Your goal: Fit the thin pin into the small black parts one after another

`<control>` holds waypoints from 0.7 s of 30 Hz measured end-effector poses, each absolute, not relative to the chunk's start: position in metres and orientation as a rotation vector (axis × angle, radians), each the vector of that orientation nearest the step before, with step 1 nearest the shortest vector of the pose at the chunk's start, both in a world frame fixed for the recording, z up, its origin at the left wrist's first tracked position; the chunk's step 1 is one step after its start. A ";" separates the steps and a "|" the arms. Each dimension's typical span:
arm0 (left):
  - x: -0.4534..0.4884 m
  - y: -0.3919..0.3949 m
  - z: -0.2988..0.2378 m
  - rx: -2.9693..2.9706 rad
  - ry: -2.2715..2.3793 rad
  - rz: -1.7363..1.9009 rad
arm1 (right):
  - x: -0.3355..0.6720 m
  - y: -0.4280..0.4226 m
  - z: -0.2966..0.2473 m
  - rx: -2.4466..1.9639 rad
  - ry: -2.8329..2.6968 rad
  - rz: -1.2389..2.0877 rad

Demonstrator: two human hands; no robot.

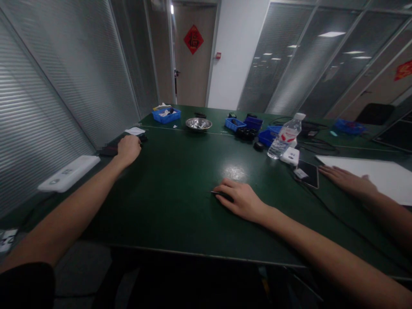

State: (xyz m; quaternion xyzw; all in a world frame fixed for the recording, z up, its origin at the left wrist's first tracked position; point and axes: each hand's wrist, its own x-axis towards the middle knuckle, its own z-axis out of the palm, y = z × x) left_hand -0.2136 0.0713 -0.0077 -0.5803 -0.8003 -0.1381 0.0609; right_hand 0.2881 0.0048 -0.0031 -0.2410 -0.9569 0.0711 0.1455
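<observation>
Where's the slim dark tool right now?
In the head view, the slim dark tool is in the right hand, just right of centre over the green table, nearer the camera than the metal bowl.

Tabletop [167, 184]: dark green.
Steel bowl [192, 125]: round and shiny, holding small items.
Blue tray [167, 119]: left of the bowl, with white pieces inside.
Water bottle [283, 141]: clear plastic, white cap, red-marked label, just beside a white device [290, 156].
Dark-screened phone [309, 174]: nearer than the bottle, beside a flat white sheet [383, 178].
Door [195, 77]: pale brown, bearing a red diamond-shaped sign [193, 39].
Blinds [25, 90]: slatted, along the left.
</observation>
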 end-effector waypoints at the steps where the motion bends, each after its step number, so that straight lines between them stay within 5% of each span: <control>1: -0.214 0.072 -0.008 -1.743 -2.417 -0.418 | 0.288 0.005 -0.003 -0.693 -2.754 0.202; 21: -0.222 0.066 -0.011 -1.733 -2.252 -0.308 | 0.288 0.006 -0.004 -0.700 -2.757 0.223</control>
